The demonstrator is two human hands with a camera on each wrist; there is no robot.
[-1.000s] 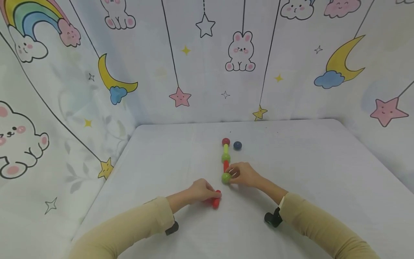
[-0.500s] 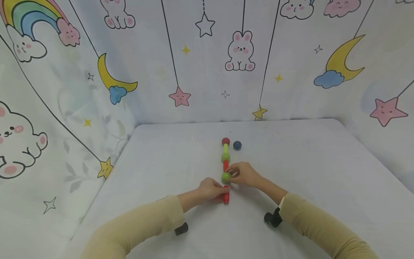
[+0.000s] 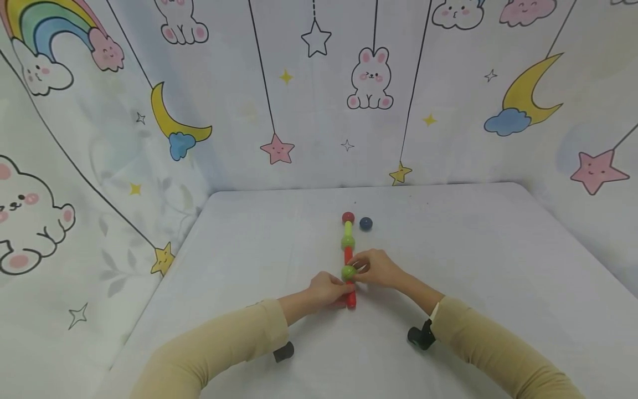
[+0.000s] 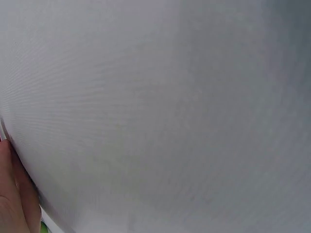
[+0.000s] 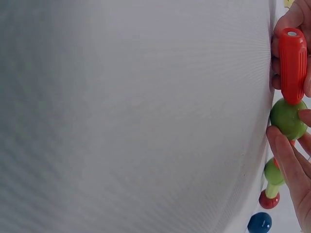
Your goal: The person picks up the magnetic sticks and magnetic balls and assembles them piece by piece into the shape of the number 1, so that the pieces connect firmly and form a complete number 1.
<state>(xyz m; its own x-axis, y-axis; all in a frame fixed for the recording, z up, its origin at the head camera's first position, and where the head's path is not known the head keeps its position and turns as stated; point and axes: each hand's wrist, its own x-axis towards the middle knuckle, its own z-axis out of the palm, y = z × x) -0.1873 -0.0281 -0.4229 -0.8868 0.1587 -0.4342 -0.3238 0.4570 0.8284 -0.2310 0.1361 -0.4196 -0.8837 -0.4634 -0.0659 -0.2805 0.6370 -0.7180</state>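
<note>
A chain of toy rods and balls (image 3: 348,242) lies on the white table (image 3: 473,260), running away from me: red ball, yellow-green rod, green ball, red rod, green ball (image 3: 348,272). My right hand (image 3: 375,268) pinches that nearest green ball (image 5: 287,118). My left hand (image 3: 326,290) grips a loose red rod (image 3: 351,297) and holds its far end against the green ball. In the right wrist view the red rod (image 5: 292,64) touches the ball end-on. The left wrist view shows only tablecloth and the edge of my left hand (image 4: 14,199).
A dark blue ball (image 3: 366,223) sits alone just right of the chain's far end, also seen as the blue ball (image 5: 259,223) in the right wrist view. Cartoon-print cloth walls (image 3: 279,100) close off the table's back and both sides.
My left hand has carried the red rod right and forward, from lying apart at the front to touching the nearest green ball. The right hand has stayed on that ball.
</note>
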